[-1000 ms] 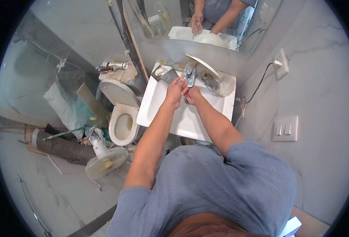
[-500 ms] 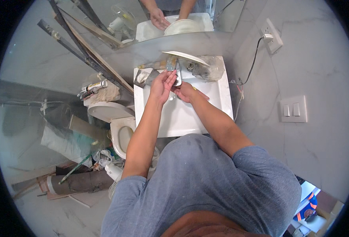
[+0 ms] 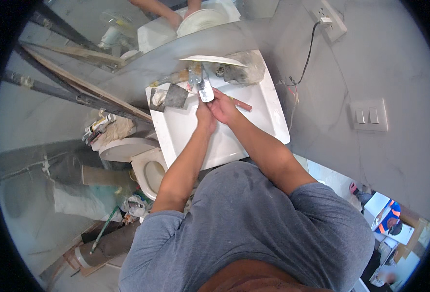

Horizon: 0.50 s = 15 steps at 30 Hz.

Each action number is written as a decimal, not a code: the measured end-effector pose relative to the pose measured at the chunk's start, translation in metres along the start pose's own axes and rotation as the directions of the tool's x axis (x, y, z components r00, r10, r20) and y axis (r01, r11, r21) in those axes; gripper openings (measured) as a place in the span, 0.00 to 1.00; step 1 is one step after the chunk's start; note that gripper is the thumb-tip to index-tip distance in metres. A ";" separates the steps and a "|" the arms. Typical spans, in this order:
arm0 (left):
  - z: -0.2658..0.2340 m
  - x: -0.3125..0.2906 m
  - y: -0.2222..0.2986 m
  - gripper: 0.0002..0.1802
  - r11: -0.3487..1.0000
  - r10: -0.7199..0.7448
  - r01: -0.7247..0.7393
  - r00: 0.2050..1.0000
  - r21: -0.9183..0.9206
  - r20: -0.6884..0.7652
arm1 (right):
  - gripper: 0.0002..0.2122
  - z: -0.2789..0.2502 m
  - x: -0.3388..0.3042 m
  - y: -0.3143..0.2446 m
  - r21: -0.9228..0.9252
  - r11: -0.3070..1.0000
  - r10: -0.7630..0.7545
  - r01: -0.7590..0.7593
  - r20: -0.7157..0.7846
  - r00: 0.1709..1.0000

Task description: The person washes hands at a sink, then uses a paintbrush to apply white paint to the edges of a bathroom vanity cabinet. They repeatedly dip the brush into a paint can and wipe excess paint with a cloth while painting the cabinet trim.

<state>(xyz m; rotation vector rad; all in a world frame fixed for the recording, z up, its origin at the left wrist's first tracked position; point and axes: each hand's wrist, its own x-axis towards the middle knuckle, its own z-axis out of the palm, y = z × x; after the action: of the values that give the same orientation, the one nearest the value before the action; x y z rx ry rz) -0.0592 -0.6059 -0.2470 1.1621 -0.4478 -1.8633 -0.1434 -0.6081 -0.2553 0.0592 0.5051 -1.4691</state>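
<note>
At the basin's far side, both hands are brought together just below the bright metal lever of a faucet (image 3: pixel 205 91). The white basin (image 3: pixel 268 114) is bounded by its right rim near a marbled wall and by its near edge just in front of the torso. Between the right forearm and the right rim, a broad stretch of white floor is exposed; a narrower one is seen left of the left forearm.

Room is tighter at the far edge: a white round-edged dish (image 3: pixel 212 60) is tilted over the faucet, clear plastic (image 3: pixel 255 68) is bunched in the far right corner, and a dark grey square piece (image 3: pixel 176 96) is set on the far left, with a whitish lump (image 3: pixel 159 97) beside it.

Right hand (image 3: pixel 222 108): fingers bent and held close together by the lever's near end; whether the lever is touched cannot be told. Left hand (image 3: pixel 205 116): pressed against or just beside the right; its fingers are mostly hidden, so their spread and any grip cannot be told. A reddish bar (image 3: pixel 243 104) is seen projecting rightward beside the right hand; whether it is held is unclear.
</note>
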 end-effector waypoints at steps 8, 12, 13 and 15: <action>-0.002 -0.106 -0.001 0.35 0.482 -0.207 -0.148 0.938 0.864 0.277 | 0.20 -0.036 0.012 0.000 0.061 0.998 -0.030 0.035 -0.080 0.996; -0.013 -0.044 -0.018 0.34 0.780 -0.136 0.038 0.984 0.625 0.110 | 0.19 -0.052 0.023 0.016 -0.389 0.907 -0.149 0.162 0.062 0.987; -0.022 -0.018 -0.030 0.34 0.901 -0.073 0.055 0.997 0.429 0.025 | 0.19 -0.050 0.028 0.027 -0.542 0.814 -0.179 0.209 0.108 0.978; -0.008 0.007 -0.018 0.30 0.976 -0.208 0.212 0.976 0.055 -0.059 | 0.22 -0.042 0.030 0.027 -0.643 0.765 -0.110 0.035 -0.076 0.991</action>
<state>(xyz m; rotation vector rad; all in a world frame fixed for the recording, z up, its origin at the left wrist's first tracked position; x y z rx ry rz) -0.0624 -0.6001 -0.2668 1.3403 -0.3655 -2.0054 -0.1290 -0.6186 -0.3104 -0.4337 1.0938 -1.3009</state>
